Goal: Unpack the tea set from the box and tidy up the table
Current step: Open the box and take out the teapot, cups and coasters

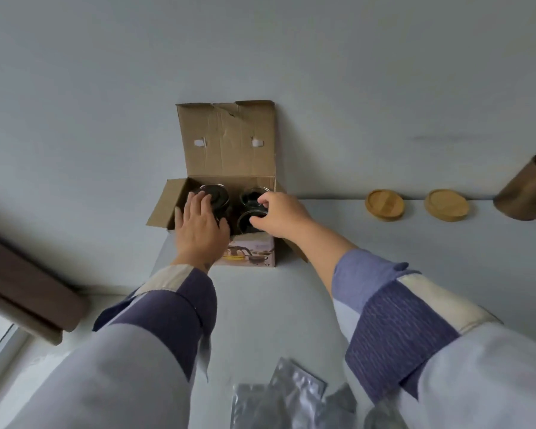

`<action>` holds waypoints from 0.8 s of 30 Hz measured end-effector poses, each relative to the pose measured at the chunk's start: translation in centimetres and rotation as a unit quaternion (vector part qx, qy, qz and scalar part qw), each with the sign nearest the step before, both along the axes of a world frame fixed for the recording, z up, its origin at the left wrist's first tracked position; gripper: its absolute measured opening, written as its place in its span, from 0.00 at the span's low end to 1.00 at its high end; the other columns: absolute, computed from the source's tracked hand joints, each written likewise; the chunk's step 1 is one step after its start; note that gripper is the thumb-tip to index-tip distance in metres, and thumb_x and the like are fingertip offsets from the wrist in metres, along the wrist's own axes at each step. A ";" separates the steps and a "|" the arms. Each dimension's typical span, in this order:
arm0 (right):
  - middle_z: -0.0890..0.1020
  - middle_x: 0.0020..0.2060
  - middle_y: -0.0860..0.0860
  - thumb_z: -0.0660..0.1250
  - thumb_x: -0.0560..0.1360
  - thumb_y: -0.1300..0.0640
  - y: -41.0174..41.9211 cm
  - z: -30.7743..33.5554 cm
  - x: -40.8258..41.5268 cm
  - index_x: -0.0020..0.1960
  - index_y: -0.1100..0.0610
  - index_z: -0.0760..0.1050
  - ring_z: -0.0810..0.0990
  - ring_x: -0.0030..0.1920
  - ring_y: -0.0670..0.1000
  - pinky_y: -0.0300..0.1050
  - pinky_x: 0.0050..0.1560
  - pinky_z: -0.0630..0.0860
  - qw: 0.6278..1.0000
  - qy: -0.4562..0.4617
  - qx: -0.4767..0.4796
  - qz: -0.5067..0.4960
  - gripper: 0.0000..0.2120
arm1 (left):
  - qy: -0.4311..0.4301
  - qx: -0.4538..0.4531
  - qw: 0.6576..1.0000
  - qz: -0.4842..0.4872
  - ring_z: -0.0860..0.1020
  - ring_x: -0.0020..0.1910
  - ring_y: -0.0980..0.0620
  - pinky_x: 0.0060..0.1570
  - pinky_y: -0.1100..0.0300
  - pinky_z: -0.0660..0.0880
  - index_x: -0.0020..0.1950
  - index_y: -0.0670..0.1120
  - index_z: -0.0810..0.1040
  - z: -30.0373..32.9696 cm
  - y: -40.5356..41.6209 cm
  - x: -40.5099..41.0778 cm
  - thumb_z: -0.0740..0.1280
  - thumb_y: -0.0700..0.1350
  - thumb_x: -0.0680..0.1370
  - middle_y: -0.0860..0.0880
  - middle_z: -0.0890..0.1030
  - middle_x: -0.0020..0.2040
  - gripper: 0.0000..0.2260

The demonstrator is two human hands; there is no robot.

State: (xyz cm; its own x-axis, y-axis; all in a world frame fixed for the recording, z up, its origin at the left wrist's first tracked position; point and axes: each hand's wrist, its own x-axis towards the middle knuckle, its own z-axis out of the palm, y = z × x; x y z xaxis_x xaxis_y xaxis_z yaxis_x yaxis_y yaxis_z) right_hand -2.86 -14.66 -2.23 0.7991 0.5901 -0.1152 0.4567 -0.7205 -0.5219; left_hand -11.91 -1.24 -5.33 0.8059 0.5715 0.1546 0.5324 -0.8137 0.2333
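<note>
Inside box (217, 156): left hand (200, 224) flat on teapot (217, 195), right hand (279, 215) pinching cup (251, 216).

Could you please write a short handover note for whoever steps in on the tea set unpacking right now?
Left hand: fingers laid over the dark lidded pot in the open brown cardboard box.
Right hand: pinches the rim of a dark glass cup in the box; a second cup sits behind it.
Done: box opened.
Out on the table: two round wooden coasters, one bronze metal canister.
Left: lift out pot and cups, clear the silver foil pouches.
</note>
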 end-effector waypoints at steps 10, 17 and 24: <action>0.72 0.66 0.53 0.67 0.66 0.30 6.0 2.6 -0.2 0.69 0.53 0.67 0.69 0.68 0.58 0.51 0.64 0.65 0.923 -0.059 -0.381 -0.005 0.40 | 0.158 0.048 0.985 -0.048 0.39 0.77 0.49 0.75 0.51 0.40 0.77 0.42 0.38 -1.7 2.7 -2.3 0.42 0.65 0.78 0.46 0.37 0.78 0.36; 0.59 0.75 0.55 0.61 0.68 0.27 7.0 1.8 -0.5 0.75 0.50 0.57 0.50 0.75 0.61 0.57 0.71 0.52 0.896 -0.027 -0.443 0.018 0.44 | 0.157 0.057 0.984 -0.059 0.38 0.77 0.49 0.75 0.50 0.40 0.76 0.42 0.37 -1.9 2.9 -2.6 0.41 0.66 0.78 0.46 0.36 0.77 0.37; 0.61 0.74 0.55 0.71 0.63 0.38 7.9 -0.7 0.2 0.74 0.52 0.59 0.56 0.74 0.58 0.48 0.63 0.58 0.908 -0.002 -0.418 -0.032 0.45 | 0.146 0.057 0.986 -0.059 0.39 0.77 0.49 0.75 0.50 0.40 0.77 0.43 0.37 -2.3 3.1 -2.5 0.41 0.66 0.78 0.46 0.37 0.78 0.37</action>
State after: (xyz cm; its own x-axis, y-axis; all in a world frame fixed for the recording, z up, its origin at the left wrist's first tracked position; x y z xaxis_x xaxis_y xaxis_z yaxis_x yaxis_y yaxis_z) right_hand -2.67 -6.77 -2.95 0.8298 0.2508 -0.4986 0.4014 -0.8889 0.2209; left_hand -14.40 1.83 -7.67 0.8856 0.4631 -0.0353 0.4630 -0.8863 -0.0125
